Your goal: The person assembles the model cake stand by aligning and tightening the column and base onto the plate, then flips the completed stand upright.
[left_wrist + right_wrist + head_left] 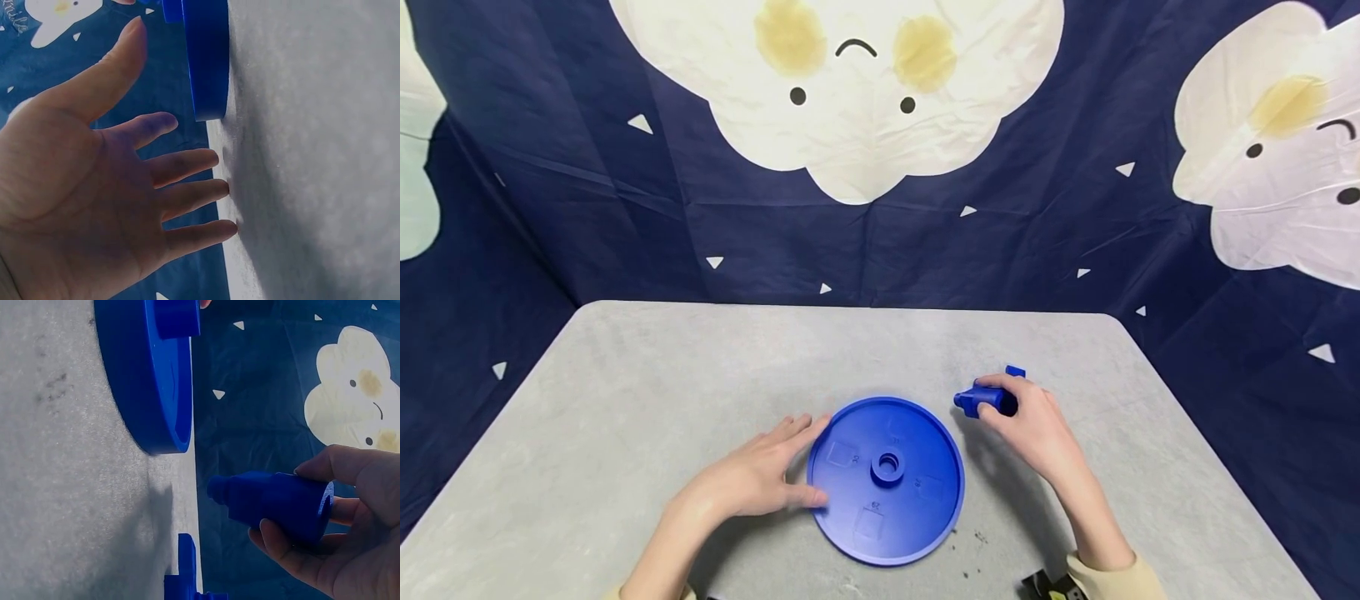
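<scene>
A round blue dish [917, 525] with a raised rim and a hollow central hub lies on the grey table. At its left edge is my left hand [756, 477], fingers spread and fairly straight, thumb and index finger over the rim in the head view. My right hand [1033, 425] grips a blue hollow cylinder [269, 503] between thumb and fingers, off to the right of the dish. The cylinder is held on its side, its narrow stepped tip pointing left and its open wide end towards the palm. Beyond the right hand lies another small blue part [1016, 371], partly hidden.
The light grey table [662, 367] has rounded far corners. Dark specks [981, 537] dot its surface right of the dish. Dark blue cloth [760, 242] with clouds and triangles hangs behind and at both sides. A black item [1051, 586] sits by the right sleeve.
</scene>
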Demonstrator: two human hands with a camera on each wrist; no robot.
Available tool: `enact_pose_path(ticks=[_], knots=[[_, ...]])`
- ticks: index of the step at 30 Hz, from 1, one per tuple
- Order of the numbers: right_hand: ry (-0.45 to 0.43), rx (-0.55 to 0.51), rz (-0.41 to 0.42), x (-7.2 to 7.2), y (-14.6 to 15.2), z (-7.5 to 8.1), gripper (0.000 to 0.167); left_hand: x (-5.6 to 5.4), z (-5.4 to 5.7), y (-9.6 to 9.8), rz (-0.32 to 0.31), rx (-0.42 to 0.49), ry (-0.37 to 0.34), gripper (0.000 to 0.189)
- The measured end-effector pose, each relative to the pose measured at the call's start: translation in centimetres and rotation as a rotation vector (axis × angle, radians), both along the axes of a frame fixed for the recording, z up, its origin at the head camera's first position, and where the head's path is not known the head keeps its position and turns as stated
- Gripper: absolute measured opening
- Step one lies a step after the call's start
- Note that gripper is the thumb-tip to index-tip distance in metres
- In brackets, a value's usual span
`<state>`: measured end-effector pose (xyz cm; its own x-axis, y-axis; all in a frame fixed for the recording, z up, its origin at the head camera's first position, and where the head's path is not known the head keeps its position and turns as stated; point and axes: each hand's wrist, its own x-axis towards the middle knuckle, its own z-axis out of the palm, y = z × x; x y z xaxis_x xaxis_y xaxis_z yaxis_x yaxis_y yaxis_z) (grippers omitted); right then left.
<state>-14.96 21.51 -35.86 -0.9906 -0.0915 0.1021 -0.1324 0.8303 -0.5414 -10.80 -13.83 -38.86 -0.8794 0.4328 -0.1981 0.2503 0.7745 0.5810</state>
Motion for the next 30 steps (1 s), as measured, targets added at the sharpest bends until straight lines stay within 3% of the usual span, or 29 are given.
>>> enact_pose_path(ticks=[30], knots=[[0.093,-0.117,-0.038,0.62,-0.15,0.50,0.040,0.64,-0.81,0.06,0.018,-0.038,0.037,0.095]])
